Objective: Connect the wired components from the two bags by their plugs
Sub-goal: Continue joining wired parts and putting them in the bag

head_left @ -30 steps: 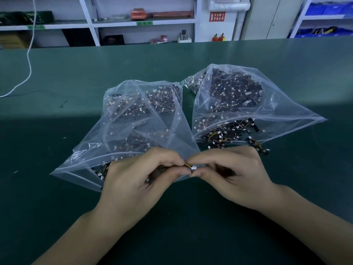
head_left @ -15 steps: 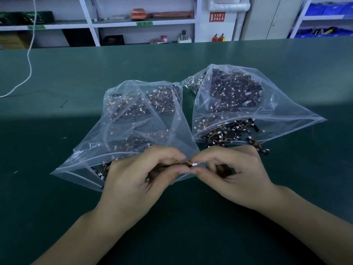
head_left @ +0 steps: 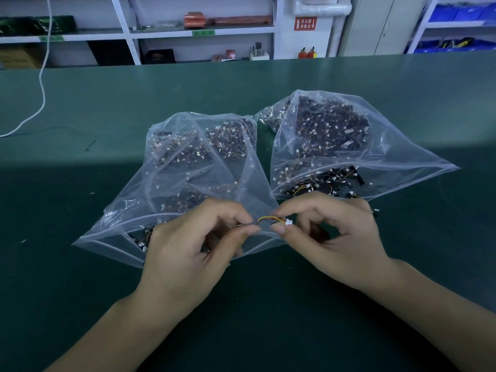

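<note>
Fingers of left hand [head_left: 185, 253] and right hand [head_left: 341, 237] pinch one wired component [head_left: 271, 220].

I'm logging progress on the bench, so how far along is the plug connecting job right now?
Early, by the look of it. Done: no pile of joined pairs shows on the green table. In hand: the left hand and right hand pinch one short wire with a white plug; whether it is mated cannot be told. Left: the left bag and right bag both hold many loose components.
</note>
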A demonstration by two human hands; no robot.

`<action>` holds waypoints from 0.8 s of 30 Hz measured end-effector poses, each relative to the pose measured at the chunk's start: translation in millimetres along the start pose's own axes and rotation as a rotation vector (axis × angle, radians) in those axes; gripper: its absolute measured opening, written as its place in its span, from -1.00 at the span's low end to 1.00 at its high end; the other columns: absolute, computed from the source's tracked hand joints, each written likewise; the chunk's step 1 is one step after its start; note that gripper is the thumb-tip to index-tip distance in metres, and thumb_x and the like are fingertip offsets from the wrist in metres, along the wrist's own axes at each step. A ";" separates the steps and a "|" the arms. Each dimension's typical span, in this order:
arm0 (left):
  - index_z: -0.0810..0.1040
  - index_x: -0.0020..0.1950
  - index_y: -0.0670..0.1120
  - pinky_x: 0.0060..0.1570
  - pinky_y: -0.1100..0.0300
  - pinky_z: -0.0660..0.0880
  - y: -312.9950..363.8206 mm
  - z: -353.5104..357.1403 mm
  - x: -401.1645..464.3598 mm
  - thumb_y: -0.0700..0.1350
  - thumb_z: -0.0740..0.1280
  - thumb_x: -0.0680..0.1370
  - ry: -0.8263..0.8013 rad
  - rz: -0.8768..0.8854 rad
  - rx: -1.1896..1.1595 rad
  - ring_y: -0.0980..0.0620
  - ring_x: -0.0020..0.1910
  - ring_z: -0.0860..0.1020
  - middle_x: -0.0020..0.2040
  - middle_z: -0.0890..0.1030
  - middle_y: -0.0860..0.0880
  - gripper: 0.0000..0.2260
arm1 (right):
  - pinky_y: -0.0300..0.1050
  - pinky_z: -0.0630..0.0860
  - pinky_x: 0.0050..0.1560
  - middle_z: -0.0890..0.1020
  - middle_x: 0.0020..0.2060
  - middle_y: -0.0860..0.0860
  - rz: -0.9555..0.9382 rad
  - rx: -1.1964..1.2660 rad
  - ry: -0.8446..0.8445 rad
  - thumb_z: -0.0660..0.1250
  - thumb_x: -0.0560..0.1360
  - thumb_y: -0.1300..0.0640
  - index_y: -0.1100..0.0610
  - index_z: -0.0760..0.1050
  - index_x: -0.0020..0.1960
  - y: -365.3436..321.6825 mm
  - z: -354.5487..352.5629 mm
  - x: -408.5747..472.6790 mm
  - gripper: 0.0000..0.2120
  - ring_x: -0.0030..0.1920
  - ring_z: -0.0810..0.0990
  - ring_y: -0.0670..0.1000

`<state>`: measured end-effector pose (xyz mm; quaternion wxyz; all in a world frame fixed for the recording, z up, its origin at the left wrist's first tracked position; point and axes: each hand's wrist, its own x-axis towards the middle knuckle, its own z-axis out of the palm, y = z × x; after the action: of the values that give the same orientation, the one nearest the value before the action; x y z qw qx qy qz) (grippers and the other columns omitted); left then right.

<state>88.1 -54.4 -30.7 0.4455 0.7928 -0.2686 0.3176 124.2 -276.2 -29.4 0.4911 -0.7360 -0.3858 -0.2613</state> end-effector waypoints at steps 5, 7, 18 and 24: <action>0.58 0.09 0.08 -0.43 0.19 0.58 -1.0 0.8 -0.7 -0.01 0.44 0.64 -0.013 0.002 -0.002 0.18 -0.34 0.67 -0.16 0.65 0.11 -0.93 | -0.06 0.34 -0.45 0.45 -0.52 -0.03 0.001 0.000 0.001 0.49 0.60 0.16 0.11 0.67 0.08 1.2 1.6 -0.5 -0.93 -0.51 0.40 -0.02; 0.57 0.11 0.07 -0.44 0.19 0.59 -1.6 0.3 -0.7 -0.01 0.46 0.62 -0.006 -0.013 -0.007 0.18 -0.34 0.68 -0.11 0.66 0.13 -0.89 | -0.07 0.34 -0.45 0.44 -0.52 -0.03 0.008 -0.004 0.000 0.50 0.60 0.17 0.10 0.68 0.08 2.3 1.6 -0.6 -0.93 -0.50 0.40 -0.02; 0.59 0.03 0.10 -0.44 0.17 0.57 1.7 -0.5 0.6 0.00 0.45 0.63 -0.015 -0.016 0.020 0.15 -0.39 0.65 -0.32 0.64 0.09 -0.93 | -0.05 0.32 -0.44 0.40 -0.51 -0.06 0.019 -0.033 -0.031 0.48 0.61 0.16 0.13 0.68 0.04 3.8 0.3 0.3 -0.96 -0.51 0.36 0.01; 0.58 0.04 0.11 -0.41 0.19 0.56 3.1 -0.8 0.4 0.00 0.47 0.61 -0.021 -0.028 0.023 0.14 -0.38 0.65 -0.23 0.65 0.12 -0.92 | -0.07 0.34 -0.44 0.40 -0.52 -0.05 0.020 -0.020 -0.041 0.48 0.60 0.17 0.13 0.67 0.05 2.7 0.4 0.8 -0.95 -0.51 0.37 0.01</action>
<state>85.9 -55.2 -28.4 0.4380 0.8048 -0.2583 0.3061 126.8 -276.2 -30.4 0.4784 -0.7500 -0.3855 -0.2451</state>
